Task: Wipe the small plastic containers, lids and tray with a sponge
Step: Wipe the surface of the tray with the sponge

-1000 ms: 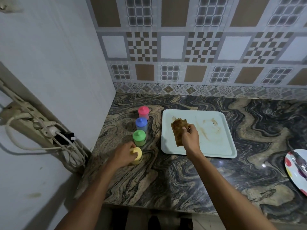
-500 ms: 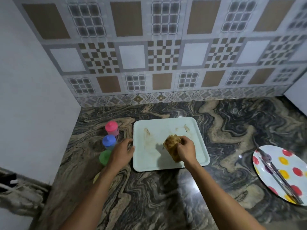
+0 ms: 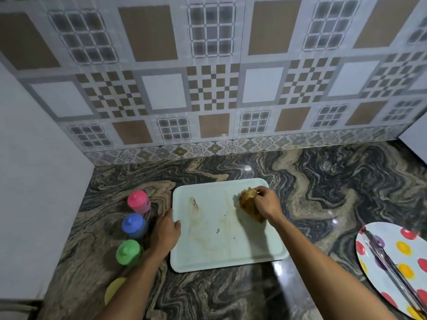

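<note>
A pale tray (image 3: 208, 257) with brown smears lies on the marble counter. My right hand (image 3: 266, 202) grips a brown sponge (image 3: 248, 204) pressed on the tray's far right part. My left hand (image 3: 165, 232) rests at the tray's left edge, thumb on the rim. Left of it stand small containers in a row with a pink lid (image 3: 138, 200), a blue lid (image 3: 132, 225) and a green lid (image 3: 128, 251). A yellow lid (image 3: 114, 291) shows partly behind my left forearm.
A spotted plate (image 3: 397, 257) with metal tongs (image 3: 392, 266) on it sits at the counter's right edge. The tiled wall runs behind the counter and a plain wall stands on the left, close to the containers.
My right hand has pushed the sponge from the tray's near middle toward its far right corner. My left hand left the yellow container and moved to the tray's left edge.
</note>
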